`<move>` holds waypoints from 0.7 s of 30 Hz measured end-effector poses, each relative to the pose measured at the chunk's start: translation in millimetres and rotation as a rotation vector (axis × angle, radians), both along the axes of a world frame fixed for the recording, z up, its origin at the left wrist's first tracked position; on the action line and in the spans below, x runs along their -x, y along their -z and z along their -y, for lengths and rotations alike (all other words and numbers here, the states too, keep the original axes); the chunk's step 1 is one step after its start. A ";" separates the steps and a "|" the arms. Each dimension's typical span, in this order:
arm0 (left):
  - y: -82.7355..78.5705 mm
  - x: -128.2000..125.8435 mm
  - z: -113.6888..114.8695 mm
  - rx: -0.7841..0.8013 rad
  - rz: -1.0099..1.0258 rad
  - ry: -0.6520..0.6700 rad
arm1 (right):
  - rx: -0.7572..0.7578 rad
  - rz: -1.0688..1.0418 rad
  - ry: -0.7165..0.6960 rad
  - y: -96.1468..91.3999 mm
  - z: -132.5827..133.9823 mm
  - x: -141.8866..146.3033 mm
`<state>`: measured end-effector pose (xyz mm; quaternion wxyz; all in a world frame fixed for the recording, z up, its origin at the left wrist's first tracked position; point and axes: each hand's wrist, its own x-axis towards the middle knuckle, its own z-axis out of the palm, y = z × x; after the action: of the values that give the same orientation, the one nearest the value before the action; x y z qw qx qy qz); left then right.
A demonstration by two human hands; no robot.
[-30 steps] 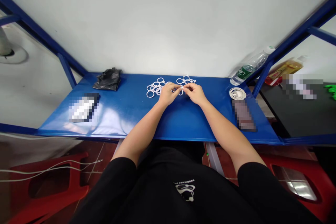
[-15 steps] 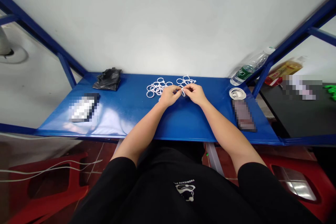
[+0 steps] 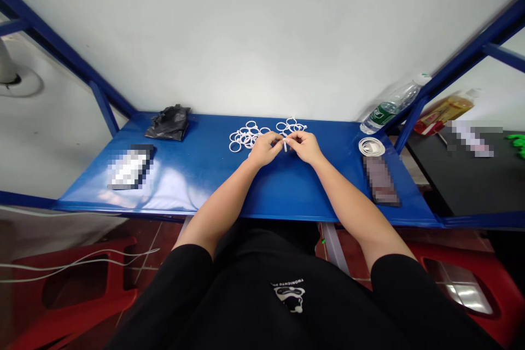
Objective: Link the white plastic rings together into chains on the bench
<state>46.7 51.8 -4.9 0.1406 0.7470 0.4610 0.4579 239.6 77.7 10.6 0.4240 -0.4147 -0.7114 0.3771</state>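
At the near edge of the blue surface point(image 3: 205, 186) my forearms reach in; mid-surface my left hand point(image 3: 262, 149) and right hand point(image 3: 305, 146) meet, fingertips pinched closed on one white ring point(image 3: 284, 145), held up between them, I judge, for a close look; just beyond lie two piles, the left heap point(image 3: 244, 136) and right heap point(image 3: 291, 126), seemingly kept sorted; far right, one bottle point(image 3: 389, 106).
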 end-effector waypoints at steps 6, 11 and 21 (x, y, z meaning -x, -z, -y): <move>-11.9 13.4 -2.8 -0.199 0.035 -0.127 | -0.060 0.171 0.050 4.1 -1.4 0.3; -22.0 42.6 -8.7 -0.184 -0.001 -0.448 | -0.165 0.658 0.007 5.1 -2.3 -4.3; -20.8 39.4 -5.5 0.149 -0.341 -0.453 | -0.119 0.737 0.032 2.1 -2.8 -5.6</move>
<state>7.3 57.3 15.9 0.0098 0.6790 0.6653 0.3102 245.3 80.5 8.5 0.1684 -0.5085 -0.8303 0.1538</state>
